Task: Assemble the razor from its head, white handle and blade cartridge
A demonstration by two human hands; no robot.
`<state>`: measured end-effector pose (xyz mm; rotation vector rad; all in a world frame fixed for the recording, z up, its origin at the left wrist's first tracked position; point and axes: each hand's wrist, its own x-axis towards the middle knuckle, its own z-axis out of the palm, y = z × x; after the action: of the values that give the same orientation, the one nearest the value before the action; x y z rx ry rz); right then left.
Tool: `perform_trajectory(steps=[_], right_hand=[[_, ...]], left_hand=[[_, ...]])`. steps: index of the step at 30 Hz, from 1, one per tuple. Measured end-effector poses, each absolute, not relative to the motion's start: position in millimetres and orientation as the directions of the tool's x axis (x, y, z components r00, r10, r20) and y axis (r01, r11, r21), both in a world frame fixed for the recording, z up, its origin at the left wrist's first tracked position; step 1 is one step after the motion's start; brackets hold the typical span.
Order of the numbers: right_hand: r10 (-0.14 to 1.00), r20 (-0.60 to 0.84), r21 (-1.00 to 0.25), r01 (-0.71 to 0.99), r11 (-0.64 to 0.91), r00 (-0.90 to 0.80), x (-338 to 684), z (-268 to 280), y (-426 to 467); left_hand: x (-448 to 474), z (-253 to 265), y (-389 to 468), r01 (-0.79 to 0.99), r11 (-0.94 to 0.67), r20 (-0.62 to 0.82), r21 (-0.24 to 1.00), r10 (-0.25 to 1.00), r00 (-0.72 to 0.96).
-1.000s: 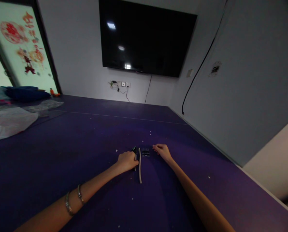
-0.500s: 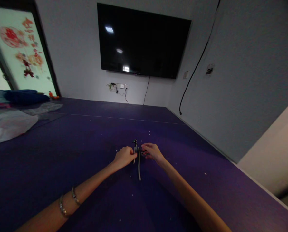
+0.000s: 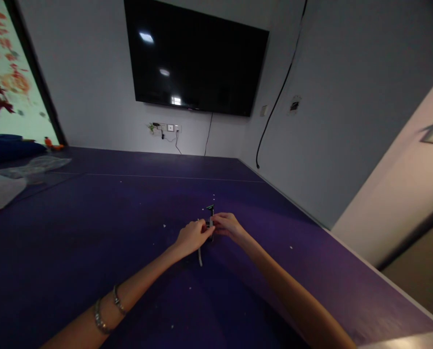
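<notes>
On the dark purple table [image 3: 93,228] my left hand [image 3: 193,236] and my right hand [image 3: 227,226] meet around a small dark tool [image 3: 210,213] with a pale handle. Its dark head sticks up between the two hands. A thin pale strip [image 3: 200,255] lies on the table just under my left hand. My left hand's fingers close on the tool's handle. My right hand's fingertips pinch something small against the tool; I cannot make out what it is. Two bracelets sit on my left wrist.
A large black TV [image 3: 194,58] hangs on the far wall above a row of sockets [image 3: 165,128]. Clear plastic sheets [image 3: 6,179] and a blue bundle [image 3: 6,148] lie at the table's far left. A wall runs along the table's right edge [image 3: 347,252].
My left hand lifted the tool off the table. My right hand moved left from beside a small dark piece to join it at the tool. The camera has turned to the right.
</notes>
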<state>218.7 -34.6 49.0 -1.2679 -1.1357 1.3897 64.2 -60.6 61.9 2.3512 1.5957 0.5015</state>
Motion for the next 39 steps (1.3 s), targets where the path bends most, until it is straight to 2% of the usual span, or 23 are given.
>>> perform_trajectory(steps=[5,11,17,23,29,34,37,39], right_hand=[[0.991,-0.062,-0.929,0.356,-0.100,0.118,286.7,51.0,-26.8],[0.955,0.037,-0.796,0.586,-0.150,0.294,369.8,42.2,-18.9],[0.961,0.085,-0.622,0.768,-0.156,0.264,394.4,31.6,-17.5],[0.957,0.115,-0.482,0.857,-0.182,0.267,391.1,30.6,-18.7],[0.934,0.155,-0.424,0.876,-0.230,0.321,384.5,31.8,-26.2],[0.922,0.215,-0.427,0.880,-0.207,0.321,375.2,39.6,-32.3],[0.936,0.247,-0.464,0.879,-0.112,0.250,355.7,44.9,-31.8],[0.953,0.238,-0.533,0.846,-0.033,0.188,334.5,47.5,-30.8]], left_hand=[[58.1,51.2,-63.8,0.861,-0.403,0.045,0.310,0.911,0.409],[46.6,40.2,-62.8,0.904,-0.352,0.016,0.242,0.933,0.358],[50.6,38.4,-60.9,0.916,-0.351,0.013,0.194,0.935,0.355],[55.5,33.8,-59.1,0.938,-0.307,-0.012,0.163,0.950,0.313],[54.7,29.2,-60.3,0.938,-0.295,-0.003,0.181,0.954,0.301],[50.5,28.9,-57.3,0.935,-0.301,0.045,0.186,0.954,0.298],[52.3,38.7,-57.8,0.930,-0.309,0.077,0.198,0.951,0.299],[57.6,49.5,-60.9,0.922,-0.330,0.100,0.201,0.944,0.316]])
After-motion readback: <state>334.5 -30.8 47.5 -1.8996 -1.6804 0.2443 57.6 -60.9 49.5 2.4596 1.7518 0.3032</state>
